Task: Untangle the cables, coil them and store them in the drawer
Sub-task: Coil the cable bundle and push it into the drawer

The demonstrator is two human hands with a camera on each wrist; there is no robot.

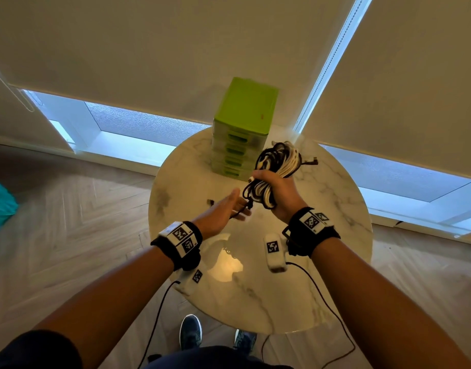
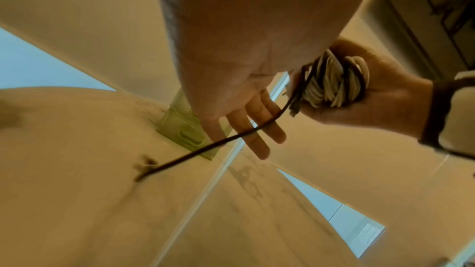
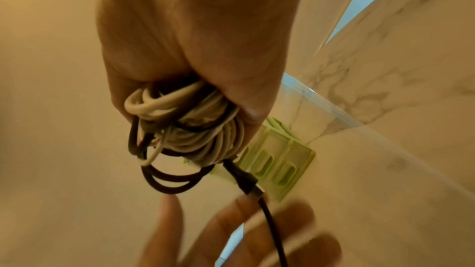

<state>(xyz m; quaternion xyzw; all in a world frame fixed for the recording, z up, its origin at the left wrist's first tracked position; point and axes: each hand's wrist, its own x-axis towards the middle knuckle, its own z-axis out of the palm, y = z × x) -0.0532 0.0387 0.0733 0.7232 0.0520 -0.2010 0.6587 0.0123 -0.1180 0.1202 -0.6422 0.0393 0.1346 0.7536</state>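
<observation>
Centre-frame, right hand [image 1: 275, 194] fists the tangled cables [image 1: 278, 166] while my left hand [image 1: 223, 211] lies flat under one black strand [image 2: 231, 137], seemingly ungripped, so I fear tugging tightens knots.

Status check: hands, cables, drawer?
Right hand grips tangled black-and-white cable bundle. Left hand open under loose black cable end. Green plastic drawer unit closed.

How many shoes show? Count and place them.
2: left shoe on the floor below the marble table's near edge; right shoe beside it, partly hidden by the tabletop.
</observation>
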